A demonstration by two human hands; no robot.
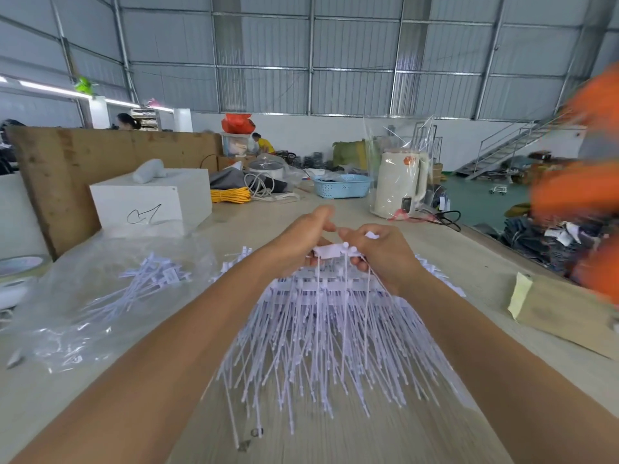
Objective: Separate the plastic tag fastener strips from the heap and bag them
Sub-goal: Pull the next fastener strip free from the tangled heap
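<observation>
White plastic fastener strips [331, 333] fan out in a dense heap on the pale table [435, 413] right below me, their thin tails pointing toward the camera and their flat heads lined up at the far end. I see both bare hands meeting over that far end. My left hand [294, 242] has its fingers curled, with thumb and fingertips pinching the top of a white strip [330, 251] lifted from the heap. My right hand [378, 252] is curled around the same strip from the other side, gripping its heads, and a few tails hang down from between the fingers. The 2 hands nearly touch at the fingertips.

To the left lies a clear plastic bag [77, 316], flat and crinkled on the table, with a small bundle of separated strips [147, 283] resting in or on it; I cannot tell which. Behind the bag stands a white box [150, 199] with a black scribble on its front. Farther back I see a coil of yellow cord [231, 195], a light blue basket [341, 185], and a cream kettle [398, 182] wrapped in clear film. A yellow-green slip [519, 296] lies on the brown board at the right edge, and a blurred orange shape [582, 182] fills the right side.
</observation>
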